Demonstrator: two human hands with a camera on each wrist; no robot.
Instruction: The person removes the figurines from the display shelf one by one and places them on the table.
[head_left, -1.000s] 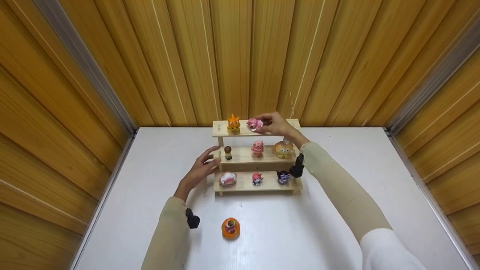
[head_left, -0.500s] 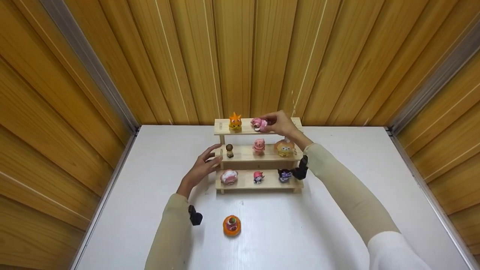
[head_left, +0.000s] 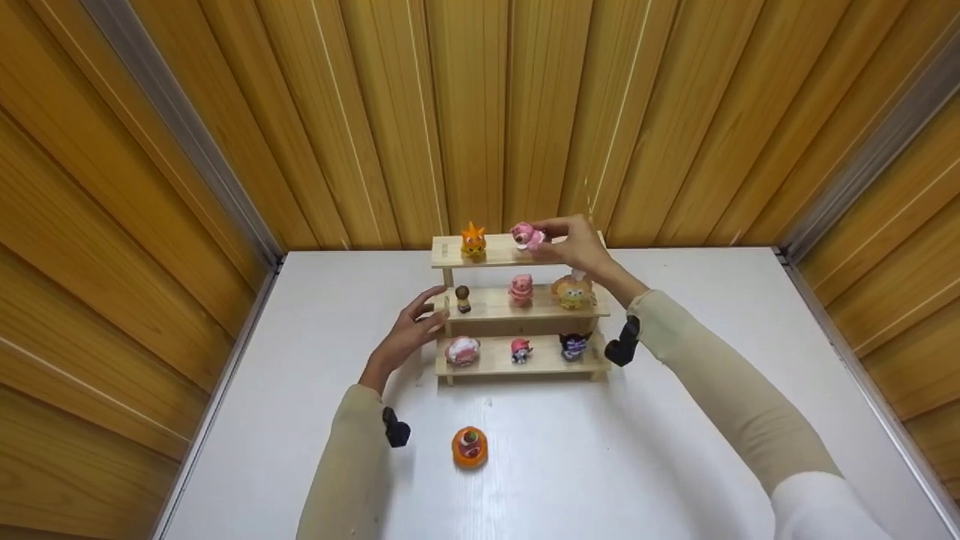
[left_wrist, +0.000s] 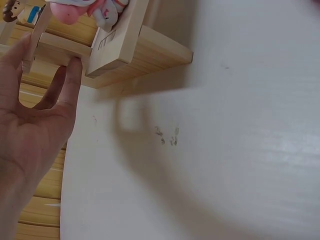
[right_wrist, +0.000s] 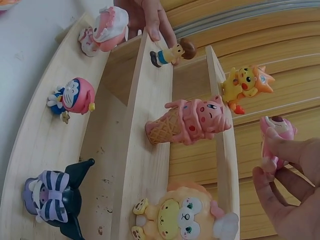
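Observation:
My right hand [head_left: 577, 244] pinches a pink bear figurine [head_left: 527, 235] between thumb and fingers, over the right half of the top tier. In the right wrist view, a gap shows between the bear [right_wrist: 280, 129] and the top board. The stand is a three-tier wooden display shelf [head_left: 487, 365]. At its left side, my left hand [head_left: 406, 334] grips the end of the middle board, thumb and fingers on opposite faces of it. An orange-and-yellow figurine [head_left: 473, 241] stands left of the bear. A small brown-haired figurine [head_left: 463, 299] stands near my left fingers.
Farther along the middle tier are a pink ice-cream-cone figurine [head_left: 520, 291] and a lion-maned figurine [head_left: 574, 292]. Below sit a pink-and-white figurine [head_left: 463, 350], a pink-hatted one [head_left: 520, 350] and a dark-eared one [head_left: 573, 346]. An orange round figurine [head_left: 469, 448] lies on the white table [head_left: 570, 465].
My right hand has raised the pink bear figurine off the top board and carried it slightly right. My left hand keeps its hold on the shelf, while the head view has shifted a little.

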